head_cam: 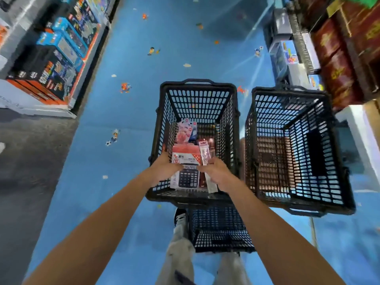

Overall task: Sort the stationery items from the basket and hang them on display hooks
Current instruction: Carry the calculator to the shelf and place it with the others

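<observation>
A black mesh basket (197, 95) stands on the blue floor in front of me and holds several packaged stationery items. Both my hands reach into its near end. My left hand (166, 168) grips the left edge of a red-and-white calculator pack (186, 161). My right hand (216, 171) pinches a narrow pink blister pack (204, 153) that stands upright beside the calculator pack. More pink and red packs (185, 132) lie deeper in the basket. No display hooks are in view.
A second black basket (296, 153) stands to the right with nothing visible inside. A third basket (218, 229) sits low by my legs. Shelves of boxed toys (57, 56) line the left; boxes and red cartons (337, 64) fill the right shelving.
</observation>
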The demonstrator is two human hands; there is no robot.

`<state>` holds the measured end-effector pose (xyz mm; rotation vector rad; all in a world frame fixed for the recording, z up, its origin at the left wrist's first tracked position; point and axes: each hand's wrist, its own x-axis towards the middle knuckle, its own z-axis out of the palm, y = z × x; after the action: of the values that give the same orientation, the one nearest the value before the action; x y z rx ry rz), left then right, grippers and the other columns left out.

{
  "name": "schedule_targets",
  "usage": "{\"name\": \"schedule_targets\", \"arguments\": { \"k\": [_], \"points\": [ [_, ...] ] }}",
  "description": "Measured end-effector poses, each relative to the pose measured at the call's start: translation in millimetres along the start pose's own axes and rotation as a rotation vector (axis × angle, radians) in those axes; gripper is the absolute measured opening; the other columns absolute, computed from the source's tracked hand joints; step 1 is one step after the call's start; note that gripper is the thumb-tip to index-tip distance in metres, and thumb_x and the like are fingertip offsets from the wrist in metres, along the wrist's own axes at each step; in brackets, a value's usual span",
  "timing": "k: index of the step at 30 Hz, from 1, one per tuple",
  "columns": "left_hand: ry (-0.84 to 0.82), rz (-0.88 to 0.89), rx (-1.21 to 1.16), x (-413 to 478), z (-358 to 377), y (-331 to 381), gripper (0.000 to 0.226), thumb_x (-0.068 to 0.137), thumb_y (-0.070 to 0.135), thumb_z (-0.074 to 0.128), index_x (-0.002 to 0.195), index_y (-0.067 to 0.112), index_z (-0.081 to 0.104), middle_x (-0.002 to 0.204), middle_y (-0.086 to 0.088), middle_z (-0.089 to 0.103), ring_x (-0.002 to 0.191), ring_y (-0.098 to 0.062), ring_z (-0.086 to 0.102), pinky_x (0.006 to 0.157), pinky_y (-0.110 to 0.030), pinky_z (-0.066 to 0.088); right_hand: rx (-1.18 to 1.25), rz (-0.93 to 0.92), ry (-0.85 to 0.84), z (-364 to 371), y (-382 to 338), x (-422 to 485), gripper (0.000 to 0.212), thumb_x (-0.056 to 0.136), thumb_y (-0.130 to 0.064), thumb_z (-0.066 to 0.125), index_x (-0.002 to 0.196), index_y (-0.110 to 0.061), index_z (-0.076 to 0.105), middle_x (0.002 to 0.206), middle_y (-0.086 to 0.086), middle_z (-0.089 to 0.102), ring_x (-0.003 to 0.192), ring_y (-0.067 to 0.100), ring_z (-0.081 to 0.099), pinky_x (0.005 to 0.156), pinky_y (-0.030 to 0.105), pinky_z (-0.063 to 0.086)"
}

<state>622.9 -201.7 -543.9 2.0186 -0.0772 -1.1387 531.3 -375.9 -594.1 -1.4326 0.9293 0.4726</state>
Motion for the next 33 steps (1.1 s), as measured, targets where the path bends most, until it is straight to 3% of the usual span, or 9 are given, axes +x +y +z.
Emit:
{"name": "schedule_targets", "arguments": {
  "k": [2, 4, 7, 10, 16, 20, 23, 29, 33],
  "points": [
    [-0.025, -0.059, -0.032, 27, -5, -14, 0.052, 0.095, 0.004, 0.068, 0.137, 0.03, 0.053, 0.13, 0.008, 0.066, 0.125, -0.018, 0.059, 0.11, -0.04, 0.045, 0.03, 0.031, 0.028, 17, 4, 23, 0.038, 0.084, -0.004, 0.08, 0.112, -0.011, 0.055, 0.106, 0.0, 0.061, 0.093, 0.014, 0.063, 0.075, 0.021, 0.053],
    [-0.026, -0.107, -0.039, 52, -4, -26, 0.064, 0.095, 0.001, 0.067, 0.151, 0.014, 0.04, 0.144, -0.003, 0.059, 0.135, -0.025, 0.054, 0.116, -0.044, 0.042, 0.04, 0.059, 0.064, 33, 10, 42, 0.036, 0.079, 0.003, 0.081, 0.105, -0.012, 0.061, 0.104, 0.001, 0.069, 0.102, 0.023, 0.067, 0.089, 0.034, 0.057],
    [0.0, -0.194, -0.06, 86, 6, -41, 0.057, 0.095, 0.0, 0.067, 0.146, 0.006, 0.045, 0.141, -0.008, 0.059, 0.132, -0.026, 0.056, 0.103, -0.029, 0.043, -0.001, 0.077, 0.11, 49, 21, 66, 0.025, 0.077, -0.004, 0.083, 0.095, -0.018, 0.073, 0.101, 0.0, 0.077, 0.1, 0.022, 0.072, 0.091, 0.039, 0.058],
    [0.036, -0.292, -0.102, 110, 15, -51, 0.045, 0.092, 0.0, 0.069, 0.134, 0.004, 0.056, 0.129, -0.012, 0.067, 0.119, -0.029, 0.064, 0.087, -0.032, 0.051, -0.038, 0.078, 0.139, 59, 32, 84, 0.041, 0.074, -0.014, 0.086, 0.114, -0.016, 0.076, 0.107, 0.001, 0.077, 0.098, 0.019, 0.072, 0.09, 0.037, 0.058],
    [0.099, -0.394, -0.119, 140, 20, -68, 0.023, 0.088, 0.002, 0.067, 0.106, 0.011, 0.055, 0.098, -0.01, 0.067, 0.08, -0.021, 0.063, 0.066, -0.03, 0.05, 0.026, 0.157, 0.131, 60, 40, 105, 0.04, 0.076, -0.001, 0.077, 0.111, -0.019, 0.073, 0.1, -0.003, 0.076, 0.093, 0.016, 0.071, 0.082, 0.03, 0.058],
    [0.079, -0.422, -0.221, 149, 27, -76, 0.042, 0.083, -0.004, 0.061, 0.119, 0.017, 0.057, 0.115, -0.008, 0.068, 0.112, -0.029, 0.063, 0.1, -0.043, 0.054, 0.065, 0.156, 0.125, 62, 43, 114, 0.039, 0.081, 0.007, 0.068, 0.092, -0.029, 0.064, 0.095, -0.008, 0.072, 0.088, 0.007, 0.067, 0.069, 0.02, 0.052],
    [0.139, -0.447, -0.331, 152, 29, -80, 0.054, 0.083, -0.002, 0.059, 0.134, 0.015, 0.057, 0.118, -0.007, 0.068, 0.103, -0.025, 0.063, 0.09, -0.038, 0.054, 0.096, 0.15, 0.145, 64, 45, 117, 0.036, 0.08, 0.006, 0.069, 0.101, -0.024, 0.067, 0.103, 0.001, 0.074, 0.096, 0.018, 0.07, 0.083, 0.032, 0.059],
    [0.187, -0.435, -0.355, 138, 31, -73, 0.054, 0.079, -0.006, 0.059, 0.127, 0.019, 0.055, 0.101, 0.003, 0.067, 0.095, -0.021, 0.064, 0.084, -0.036, 0.057, 0.118, 0.176, 0.16, 58, 53, 107, 0.042, 0.077, 0.0, 0.072, 0.117, -0.014, 0.069, 0.106, 0.004, 0.075, 0.099, 0.021, 0.071, 0.091, 0.039, 0.059],
    [0.146, -0.365, -0.339, 124, 28, -63, 0.049, 0.079, -0.001, 0.061, 0.126, 0.012, 0.059, 0.112, -0.01, 0.071, 0.105, -0.03, 0.068, 0.094, -0.05, 0.058, 0.151, 0.111, 0.191, 54, 45, 91, 0.038, 0.078, -0.007, 0.073, 0.112, -0.023, 0.07, 0.104, 0.0, 0.076, 0.097, 0.019, 0.073, 0.09, 0.043, 0.06]
  ]
}}
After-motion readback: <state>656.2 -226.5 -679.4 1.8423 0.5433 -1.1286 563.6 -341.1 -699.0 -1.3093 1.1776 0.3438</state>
